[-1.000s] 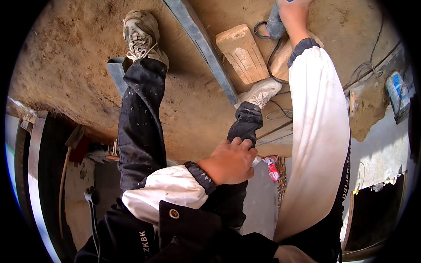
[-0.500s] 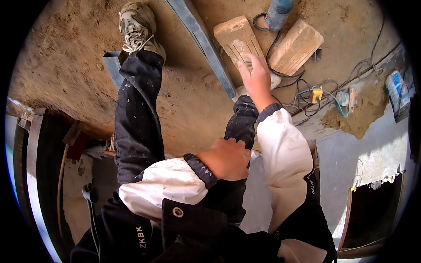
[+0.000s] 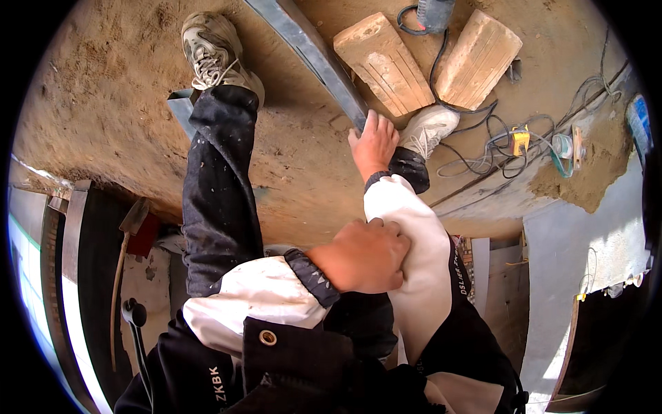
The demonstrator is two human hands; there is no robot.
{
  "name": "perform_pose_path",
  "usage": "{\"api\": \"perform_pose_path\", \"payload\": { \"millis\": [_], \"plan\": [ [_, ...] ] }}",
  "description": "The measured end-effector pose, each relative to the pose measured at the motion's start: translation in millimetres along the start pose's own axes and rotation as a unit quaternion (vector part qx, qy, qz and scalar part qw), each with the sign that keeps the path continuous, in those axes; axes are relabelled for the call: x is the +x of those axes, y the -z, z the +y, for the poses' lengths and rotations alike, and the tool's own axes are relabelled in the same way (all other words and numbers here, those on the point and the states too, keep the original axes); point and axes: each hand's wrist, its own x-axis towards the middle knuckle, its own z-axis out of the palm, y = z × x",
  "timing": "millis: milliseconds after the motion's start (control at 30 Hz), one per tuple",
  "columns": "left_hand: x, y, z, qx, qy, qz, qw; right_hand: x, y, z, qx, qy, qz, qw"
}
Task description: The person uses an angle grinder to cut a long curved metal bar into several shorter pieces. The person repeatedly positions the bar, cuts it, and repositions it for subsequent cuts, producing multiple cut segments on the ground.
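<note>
My right hand (image 3: 374, 143) reaches down to the sandy ground, fingers stretched out, fingertips on the near end of a long grey metal bar (image 3: 310, 52) that runs up and to the left. My right shoe (image 3: 429, 127) is just right of the hand. Beyond them lie two pale bricks, one to the left (image 3: 383, 63) and one to the right (image 3: 478, 58). My left hand (image 3: 365, 257) rests by my knee with its fingers curled against my white right sleeve (image 3: 414, 228), holding nothing. My left shoe (image 3: 212, 50) stands on the ground at the upper left.
A blue-grey power tool (image 3: 434, 12) lies at the top, its black cable (image 3: 476, 131) trailing past the bricks to tangled wires and a yellow plug (image 3: 519, 141). A red-headed hammer (image 3: 134, 231) leans at the left. Grey sheet panels (image 3: 586, 234) lie to the right.
My right hand has drawn back from the tool and bricks at the top, down to the bar's end beside my right shoe. My left hand has stayed at the knee.
</note>
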Motion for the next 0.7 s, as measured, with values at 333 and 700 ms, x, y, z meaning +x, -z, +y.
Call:
{"api": "perform_pose_path", "payload": {
  "millis": [333,700],
  "plan": [
    [3.2,-5.3,0.2,0.038,0.011,-0.012,0.999,-11.8,-16.9,16.4,-0.034,-0.004,-0.009,0.999],
    [11.7,0.9,2.7,0.048,0.044,-0.057,0.996,-29.9,-5.9,19.3,0.039,0.005,-0.036,0.999]
  ]
}}
